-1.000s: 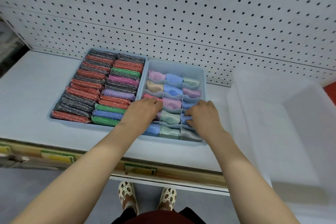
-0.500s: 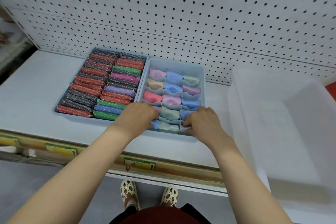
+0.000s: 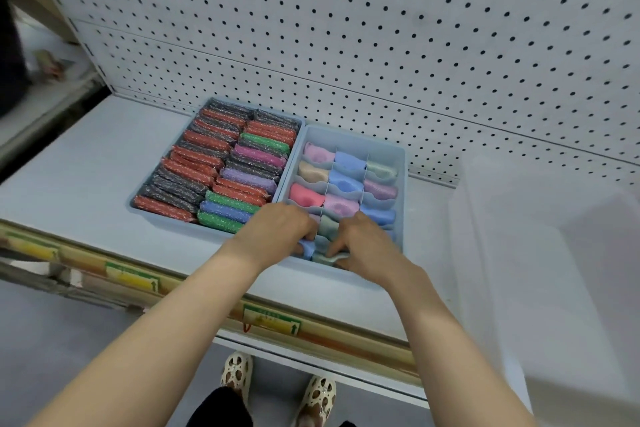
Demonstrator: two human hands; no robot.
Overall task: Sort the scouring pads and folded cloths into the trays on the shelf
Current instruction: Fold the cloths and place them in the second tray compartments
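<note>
I see both hands at the near row of the divided tray [image 3: 401, 163] on the shelf [image 3: 86, 163]. My right hand [image 3: 363, 246] pinches a pale green cloth [image 3: 327, 258] in the near middle cell, directly under its fingertips, its long axis running left to right. My left hand [image 3: 277, 229], fingers curled, rests over the near left cell; what it holds, if anything, I cannot tell. The right hand is nearer the cloth. The pads [image 3: 214, 166] fill the left tray [image 3: 211, 233].
</note>
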